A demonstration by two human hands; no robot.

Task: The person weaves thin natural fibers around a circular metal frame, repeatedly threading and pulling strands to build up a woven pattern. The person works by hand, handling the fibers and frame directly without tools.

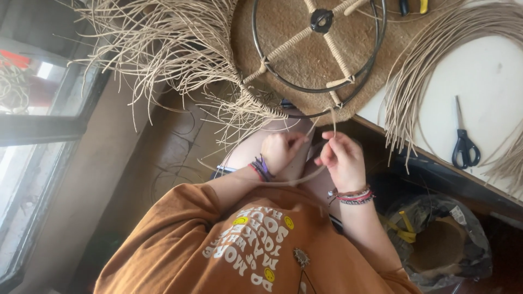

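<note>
A round woven rattan piece (305, 60) lies half on the table edge, with a black metal ring frame (376, 38) and wrapped spokes on it. Loose tan strands (180, 49) fan out from its left rim. My left hand (279, 151) is closed around a thin rattan strand (313, 128) just below the rim. My right hand (342, 158) pinches the same strand where it rises to the ring. A loop of the strand (272, 182) curves under both wrists. Both wrists wear bead bracelets.
Black-handled scissors (464, 142) lie on the white table (479, 76) at right, among long bundles of rattan strands (414, 71). A clear plastic bag (441, 239) with material sits on the floor at lower right. A window (32, 109) is at left.
</note>
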